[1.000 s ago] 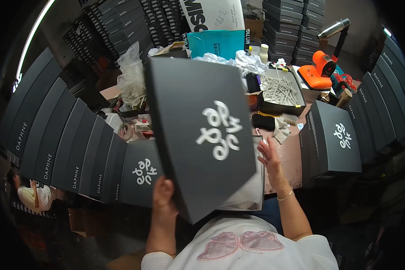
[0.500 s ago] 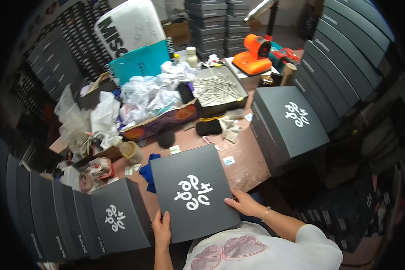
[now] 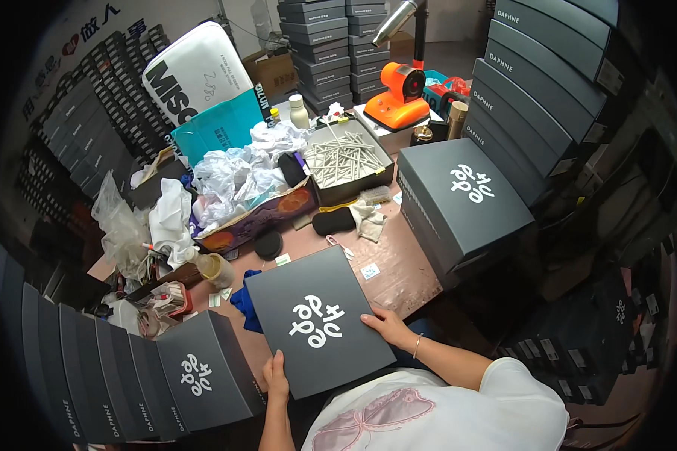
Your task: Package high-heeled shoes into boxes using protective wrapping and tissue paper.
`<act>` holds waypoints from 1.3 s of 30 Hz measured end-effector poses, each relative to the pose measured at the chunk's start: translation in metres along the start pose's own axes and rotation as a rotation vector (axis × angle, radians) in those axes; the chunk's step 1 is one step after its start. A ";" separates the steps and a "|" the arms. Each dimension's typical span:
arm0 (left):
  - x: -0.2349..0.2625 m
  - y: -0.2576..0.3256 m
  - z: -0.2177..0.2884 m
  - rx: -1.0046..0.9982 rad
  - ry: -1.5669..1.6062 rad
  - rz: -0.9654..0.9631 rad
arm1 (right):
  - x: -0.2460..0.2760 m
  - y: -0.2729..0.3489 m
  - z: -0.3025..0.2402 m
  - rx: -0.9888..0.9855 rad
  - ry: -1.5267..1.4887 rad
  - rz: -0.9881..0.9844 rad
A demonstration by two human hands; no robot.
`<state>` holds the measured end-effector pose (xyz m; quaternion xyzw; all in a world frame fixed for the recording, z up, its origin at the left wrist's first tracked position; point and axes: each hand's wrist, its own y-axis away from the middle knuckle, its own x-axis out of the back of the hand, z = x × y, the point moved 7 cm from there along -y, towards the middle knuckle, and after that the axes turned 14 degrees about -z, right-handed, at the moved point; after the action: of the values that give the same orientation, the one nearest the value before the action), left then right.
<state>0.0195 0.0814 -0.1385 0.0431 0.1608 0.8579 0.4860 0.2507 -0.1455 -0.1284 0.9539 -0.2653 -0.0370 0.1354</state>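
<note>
A dark grey shoebox [image 3: 346, 274] with a white printed design on its lid lies in front of my body, tilted slightly in the view. My left hand [image 3: 276, 381] grips its lower left edge, thumb on top and fingers mostly hidden beneath. On the right edge, my right hand [image 3: 390, 329] holds on with the thumb over the lid; the other fingers are partly out of sight. A crumpled blue cloth [image 3: 247, 302] shows beside the box's far left side.
Stacked grey shoeboxes rise at the left [image 3: 203, 338] and right [image 3: 466, 214]. On the pink table [image 3: 406, 274] are a carton of crumpled white paper [image 3: 241, 177], a tray of white sticks [image 3: 346, 158], black sponges [image 3: 333, 221] and an orange device [image 3: 391, 105].
My view has shifted a little, so the surroundings sit differently in the picture. Both hands still hold the shoebox, which stays close in front of me.
</note>
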 end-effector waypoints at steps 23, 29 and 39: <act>0.035 -0.134 0.094 -0.018 -0.336 0.143 | 0.004 0.003 -0.015 -0.097 -0.239 -0.043; 0.032 -0.161 0.064 -0.001 -0.400 0.210 | 0.011 -0.017 0.025 -0.017 -0.308 0.006; -0.016 -0.029 -0.024 -0.040 0.410 -0.038 | -0.014 0.032 -0.006 0.037 -0.145 -0.223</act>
<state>0.0463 0.0758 -0.1693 -0.1450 0.2401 0.8426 0.4598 0.2243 -0.1632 -0.1139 0.9746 -0.1672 -0.1159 0.0931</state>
